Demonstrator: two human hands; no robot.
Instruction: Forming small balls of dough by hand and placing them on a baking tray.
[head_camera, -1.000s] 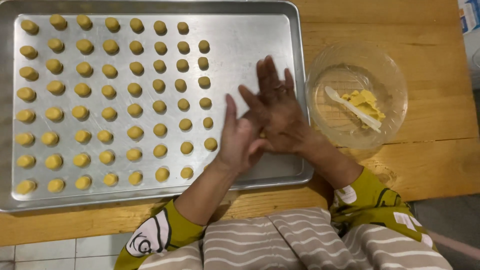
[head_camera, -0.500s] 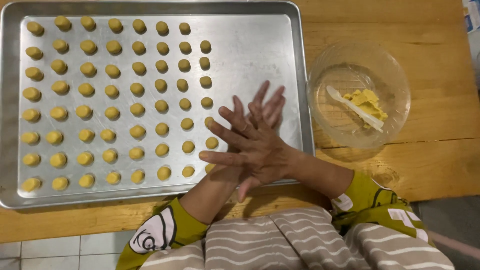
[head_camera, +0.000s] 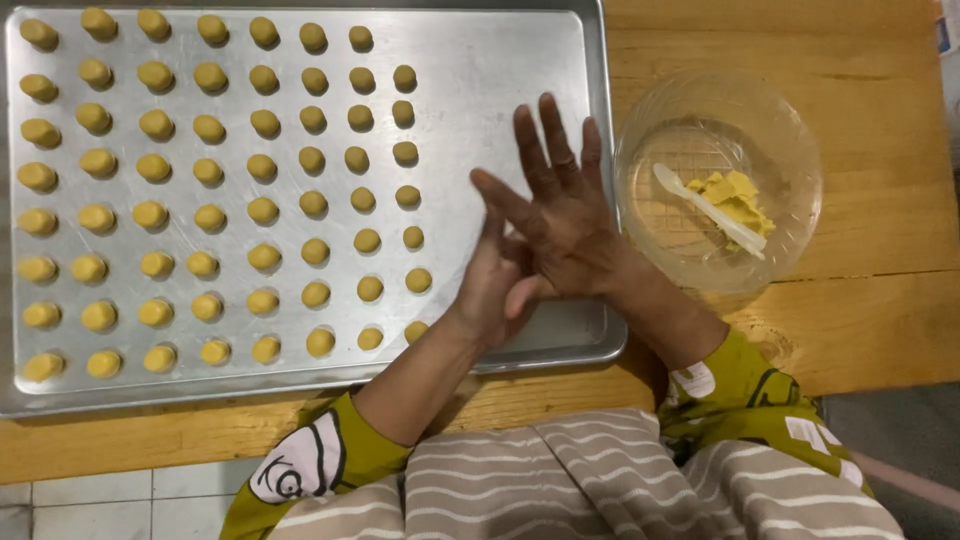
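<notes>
right hand (head_camera: 560, 215) hides the left hand's (head_camera: 495, 285) palm and whatever lies between.

1. The person wears a top with olive-green sleeves (head_camera: 745, 385) that reach to about the elbow and leave both forearms bare.
2. The left sleeve (head_camera: 305, 460) carries a white cartoon figure with black outlines and a round eye.
3. The right sleeve has white patches and dark printed shapes on the green cloth.
4. Over the lap there is a striped garment (head_camera: 560, 480), with wavy bands of grey-brown and cream.
5. The left hand (head_camera: 495, 290) is bare, without glove.
6. The right hand (head_camera: 570, 215) is also bare, and a thin ring (head_camera: 566, 158) sits on one finger.
</notes>
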